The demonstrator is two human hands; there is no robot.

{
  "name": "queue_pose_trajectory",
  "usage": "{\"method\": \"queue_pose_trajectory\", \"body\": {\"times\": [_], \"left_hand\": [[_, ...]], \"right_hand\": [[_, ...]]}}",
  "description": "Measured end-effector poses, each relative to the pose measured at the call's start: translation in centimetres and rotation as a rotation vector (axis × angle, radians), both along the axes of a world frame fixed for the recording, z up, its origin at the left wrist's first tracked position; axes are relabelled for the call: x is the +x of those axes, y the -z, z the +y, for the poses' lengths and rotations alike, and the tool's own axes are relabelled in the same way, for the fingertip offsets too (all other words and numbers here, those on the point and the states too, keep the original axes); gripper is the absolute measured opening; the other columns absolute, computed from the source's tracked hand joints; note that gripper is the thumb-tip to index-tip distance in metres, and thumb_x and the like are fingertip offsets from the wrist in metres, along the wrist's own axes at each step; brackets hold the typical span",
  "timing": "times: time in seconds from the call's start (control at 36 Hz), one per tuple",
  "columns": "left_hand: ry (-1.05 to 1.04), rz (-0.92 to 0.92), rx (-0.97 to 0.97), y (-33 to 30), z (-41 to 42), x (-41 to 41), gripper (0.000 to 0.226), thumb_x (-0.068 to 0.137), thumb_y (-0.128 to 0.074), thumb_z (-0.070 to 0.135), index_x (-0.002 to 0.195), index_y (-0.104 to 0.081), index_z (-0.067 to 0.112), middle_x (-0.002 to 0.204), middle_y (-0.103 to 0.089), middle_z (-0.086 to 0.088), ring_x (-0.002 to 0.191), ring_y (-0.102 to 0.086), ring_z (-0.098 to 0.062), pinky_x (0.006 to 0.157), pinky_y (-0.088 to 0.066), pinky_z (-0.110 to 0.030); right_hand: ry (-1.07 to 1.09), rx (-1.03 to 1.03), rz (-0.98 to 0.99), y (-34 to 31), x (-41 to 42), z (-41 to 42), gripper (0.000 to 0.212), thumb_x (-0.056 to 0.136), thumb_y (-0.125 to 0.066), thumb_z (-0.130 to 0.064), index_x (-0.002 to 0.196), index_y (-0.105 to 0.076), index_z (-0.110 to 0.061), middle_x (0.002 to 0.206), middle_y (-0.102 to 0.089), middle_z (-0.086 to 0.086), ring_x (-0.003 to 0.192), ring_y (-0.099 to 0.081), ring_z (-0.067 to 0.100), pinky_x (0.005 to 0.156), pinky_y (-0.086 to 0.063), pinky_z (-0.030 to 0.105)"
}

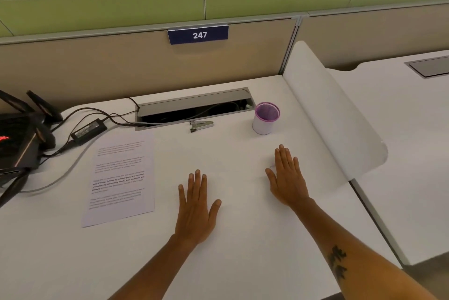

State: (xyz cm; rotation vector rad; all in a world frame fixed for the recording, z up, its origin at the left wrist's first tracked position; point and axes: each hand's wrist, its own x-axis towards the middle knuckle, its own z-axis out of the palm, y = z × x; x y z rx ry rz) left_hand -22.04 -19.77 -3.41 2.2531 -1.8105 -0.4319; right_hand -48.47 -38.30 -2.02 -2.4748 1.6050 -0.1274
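My left hand [197, 205] lies flat, palm down, on the white desk [230, 251], fingers straight and holding nothing. My right hand [286, 178] lies flat the same way a little farther out and to the right, also holding nothing. A printed sheet of paper [121, 178] lies left of my left hand. Beyond the hands, a small metal stapler [201, 125] sits by the cable slot. A white cup with a purple rim [266, 117] stands upright beyond my right hand.
An open grey cable tray [194, 107] runs along the desk's back. A black router with antennas [21, 139], a power brick [88, 130] and cables crowd the left. A white curved divider [332, 115] bounds the right side. A beige partition with sign 247 [198, 35] stands behind.
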Motion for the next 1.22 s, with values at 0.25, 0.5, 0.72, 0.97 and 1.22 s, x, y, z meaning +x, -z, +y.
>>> {"method": "queue_pose_trajectory", "body": {"times": [0.25,0.5,0.72,0.97,1.22], "left_hand": [[-0.012,-0.072,0.047,2.4,-0.9,-1.1,0.085,0.106,-0.020,0.063,0.170,-0.002,0.010,0.180,0.010,-0.008,0.167,0.010,-0.024,0.134,-0.003,-0.058],[0.000,-0.117,0.017,1.9,-0.9,-1.4,0.083,0.107,-0.025,0.062,0.170,-0.003,0.012,0.180,0.005,-0.010,0.167,0.005,-0.028,0.135,-0.008,-0.058],[-0.004,-0.113,0.015,1.8,-1.0,-1.2,0.081,0.108,-0.024,0.061,0.171,0.000,0.015,0.180,0.008,-0.008,0.167,0.009,-0.026,0.135,-0.008,-0.058],[-0.013,-0.095,0.007,1.7,-1.1,-1.3,0.079,0.108,-0.022,0.061,0.171,-0.002,0.017,0.180,0.007,-0.006,0.167,0.008,-0.024,0.135,-0.008,-0.058],[-0.022,-0.072,-0.005,1.6,-1.0,-1.3,0.077,0.108,-0.024,0.057,0.171,-0.007,0.016,0.181,0.003,-0.006,0.167,0.005,-0.024,0.134,-0.009,-0.058]], "right_hand": [[0.105,-0.002,0.094,1.0,-3.9,-0.6,0.084,0.104,-0.019,-0.063,0.165,-0.010,-0.006,0.175,-0.005,0.011,0.162,-0.004,0.026,0.130,-0.011,0.056],[0.084,0.012,0.180,1.9,-2.3,-0.6,0.088,0.101,-0.016,-0.069,0.165,-0.014,-0.009,0.174,-0.010,0.015,0.161,-0.010,0.031,0.124,-0.013,0.067],[0.035,0.081,0.135,1.8,-0.8,-1.4,0.085,0.103,-0.021,-0.066,0.166,-0.009,-0.010,0.175,-0.004,0.012,0.162,-0.003,0.028,0.124,-0.006,0.069],[0.131,0.084,-0.256,-0.7,0.2,-2.0,0.057,0.090,-0.079,-0.023,0.141,-0.061,-0.006,0.131,-0.064,0.014,0.119,-0.057,0.036,0.098,-0.050,0.045],[0.087,0.033,-0.183,-0.2,2.1,-2.5,0.014,0.092,-0.065,0.007,0.091,-0.077,0.000,0.092,-0.062,0.010,0.085,-0.056,0.027,0.061,-0.045,0.031]]}}
